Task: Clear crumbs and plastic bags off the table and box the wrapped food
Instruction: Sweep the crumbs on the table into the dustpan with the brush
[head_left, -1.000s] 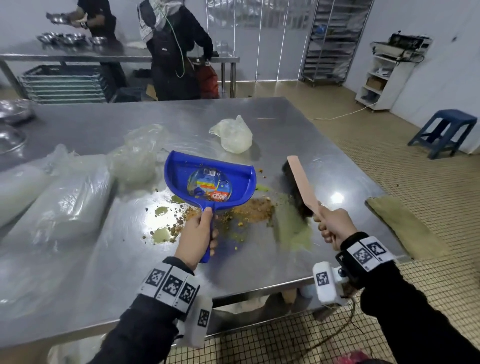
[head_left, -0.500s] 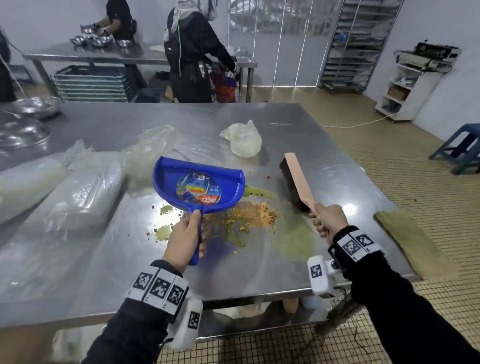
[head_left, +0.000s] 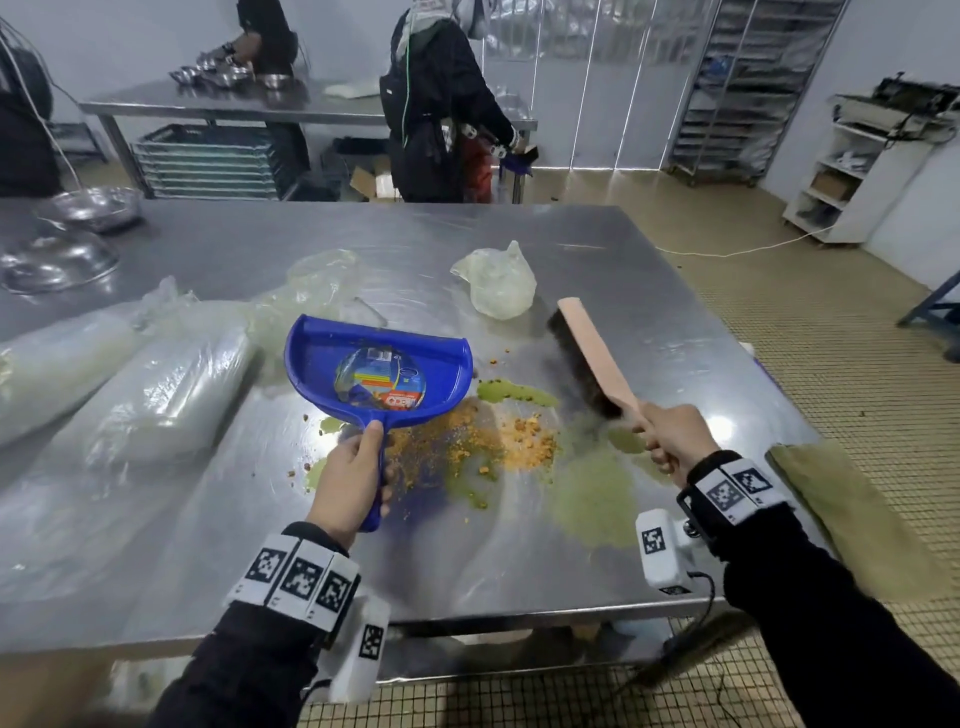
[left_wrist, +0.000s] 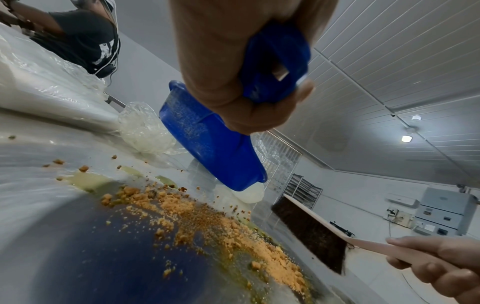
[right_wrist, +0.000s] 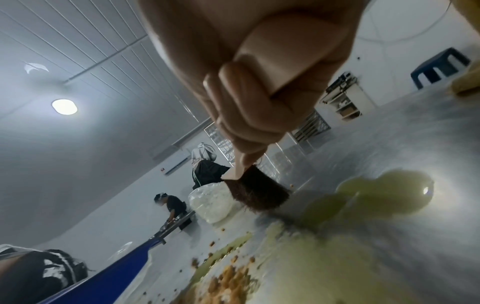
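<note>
My left hand (head_left: 350, 475) grips the handle of a blue dustpan (head_left: 376, 371), which is tilted up off the steel table (head_left: 467, 561); the left wrist view shows the dustpan (left_wrist: 207, 142) raised above the surface. Orange crumbs (head_left: 498, 436) and green smears (head_left: 592, 499) lie between my hands. My right hand (head_left: 675, 436) holds a wooden hand brush (head_left: 592, 353), its dark bristles (right_wrist: 257, 194) down near the table right of the crumbs. A crumpled plastic bag (head_left: 498, 280) lies beyond the brush. Wrapped food rolls (head_left: 156, 395) lie at the left.
Loose clear plastic (head_left: 317, 280) lies behind the dustpan. Metal bowls (head_left: 57, 254) stand at the far left. Two people (head_left: 436, 104) work at a second steel table (head_left: 249, 104) behind. A green mat (head_left: 841, 509) lies on the tiled floor to the right.
The dustpan has shifted slightly left and lifted off the crumbs, which now lie uncovered at its lip. The brush stays to the right of the pile, held much as before.
</note>
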